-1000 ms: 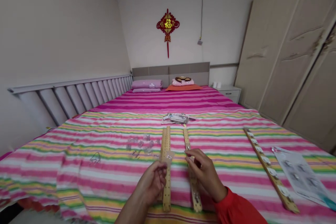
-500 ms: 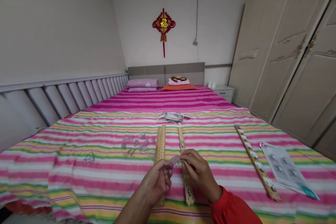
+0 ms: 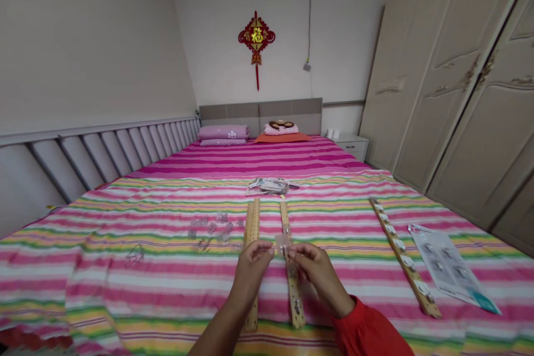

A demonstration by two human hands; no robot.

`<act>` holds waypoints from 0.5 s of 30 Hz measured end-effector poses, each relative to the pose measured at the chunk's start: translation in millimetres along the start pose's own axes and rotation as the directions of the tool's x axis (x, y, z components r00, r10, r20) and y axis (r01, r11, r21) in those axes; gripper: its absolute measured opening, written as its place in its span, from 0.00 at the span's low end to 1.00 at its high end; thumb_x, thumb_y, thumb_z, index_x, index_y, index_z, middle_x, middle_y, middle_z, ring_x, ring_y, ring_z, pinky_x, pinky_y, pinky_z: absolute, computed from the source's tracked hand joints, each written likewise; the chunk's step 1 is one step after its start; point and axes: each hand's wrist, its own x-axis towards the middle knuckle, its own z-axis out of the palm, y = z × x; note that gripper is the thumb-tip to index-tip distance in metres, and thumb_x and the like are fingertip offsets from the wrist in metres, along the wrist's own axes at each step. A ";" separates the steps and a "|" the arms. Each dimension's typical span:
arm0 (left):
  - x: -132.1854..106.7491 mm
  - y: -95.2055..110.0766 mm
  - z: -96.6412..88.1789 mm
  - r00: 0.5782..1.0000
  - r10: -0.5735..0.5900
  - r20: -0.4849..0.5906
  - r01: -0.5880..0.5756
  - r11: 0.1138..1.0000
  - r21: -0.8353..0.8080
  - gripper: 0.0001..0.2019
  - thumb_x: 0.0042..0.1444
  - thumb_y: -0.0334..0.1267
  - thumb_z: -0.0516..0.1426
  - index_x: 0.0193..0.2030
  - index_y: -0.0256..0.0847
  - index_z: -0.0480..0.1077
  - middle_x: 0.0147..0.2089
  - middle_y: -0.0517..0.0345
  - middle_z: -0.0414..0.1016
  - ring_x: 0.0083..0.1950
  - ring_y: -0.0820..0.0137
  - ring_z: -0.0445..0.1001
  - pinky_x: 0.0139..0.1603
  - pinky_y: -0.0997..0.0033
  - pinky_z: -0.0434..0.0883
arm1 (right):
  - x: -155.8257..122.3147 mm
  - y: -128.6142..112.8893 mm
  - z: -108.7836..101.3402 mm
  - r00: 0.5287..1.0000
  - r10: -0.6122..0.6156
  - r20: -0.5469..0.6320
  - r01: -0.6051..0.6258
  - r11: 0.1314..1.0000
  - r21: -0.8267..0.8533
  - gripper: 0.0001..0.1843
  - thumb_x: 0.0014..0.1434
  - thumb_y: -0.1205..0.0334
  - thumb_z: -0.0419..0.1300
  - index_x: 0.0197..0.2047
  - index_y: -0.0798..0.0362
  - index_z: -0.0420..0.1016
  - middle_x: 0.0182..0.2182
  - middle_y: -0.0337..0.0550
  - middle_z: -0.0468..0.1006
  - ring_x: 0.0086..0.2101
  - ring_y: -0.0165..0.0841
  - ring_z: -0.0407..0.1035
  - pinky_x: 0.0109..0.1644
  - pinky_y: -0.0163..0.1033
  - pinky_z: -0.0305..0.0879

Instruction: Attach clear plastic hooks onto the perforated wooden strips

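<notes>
My left hand and my right hand meet above the striped bed, both pinching a small clear plastic hook piece between their fingertips. Under them lie two perforated wooden strips: the wider one beneath my left hand, the narrower one beneath my right. A scatter of several clear hooks lies left of the strips.
A third wooden strip with white round pieces lies on the right, beside a printed plastic sheet. A heap of plastic packets sits beyond the strips. Wardrobe doors stand on the right; pillows are at the headboard.
My left hand has carried the clear piece rightward from over the wide strip to meet my right hand; now both hands pinch it. The view has shifted slightly.
</notes>
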 end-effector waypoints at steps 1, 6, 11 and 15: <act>0.6 -4.3 2.7 1.000 0.013 0.013 -0.013 1.000 -0.001 0.13 0.40 0.43 0.65 0.32 0.37 0.74 0.31 0.57 0.76 0.36 0.69 0.73 0.39 0.71 0.69 | -1.1 1.2 -1.1 1.000 0.009 0.008 -0.009 1.000 -0.003 0.14 0.40 0.53 0.69 0.26 0.55 0.77 0.15 0.35 0.70 0.13 0.22 0.51 0.15 0.31 0.44; 2.3 -26.0 14.4 1.000 0.022 0.014 -0.022 0.999 -0.030 0.11 0.39 0.41 0.66 0.29 0.37 0.74 0.29 0.56 0.77 0.33 0.68 0.75 0.37 0.70 0.70 | 0.0 13.0 -8.5 0.998 0.063 0.016 -0.063 0.998 -0.027 0.13 0.37 0.55 0.70 0.24 0.55 0.77 0.14 0.34 0.70 0.12 0.21 0.52 0.15 0.30 0.43; 23.5 -27.2 24.5 0.999 -0.028 0.045 0.029 0.999 -0.035 0.12 0.39 0.41 0.65 0.28 0.36 0.73 0.25 0.57 0.75 0.29 0.70 0.74 0.32 0.71 0.70 | 21.3 22.3 -14.3 0.996 0.065 -0.068 -0.063 0.997 0.034 0.17 0.33 0.58 0.71 0.28 0.55 0.74 0.15 0.34 0.72 0.12 0.22 0.54 0.15 0.29 0.45; 59.6 -26.1 34.2 0.997 -0.080 0.008 0.080 0.997 -0.010 0.12 0.36 0.40 0.65 0.28 0.36 0.72 0.24 0.58 0.74 0.27 0.71 0.73 0.30 0.72 0.68 | 51.8 21.4 -18.2 0.996 0.044 -0.081 -0.044 0.999 0.003 0.17 0.33 0.58 0.70 0.27 0.55 0.73 0.15 0.35 0.72 0.13 0.23 0.55 0.16 0.31 0.50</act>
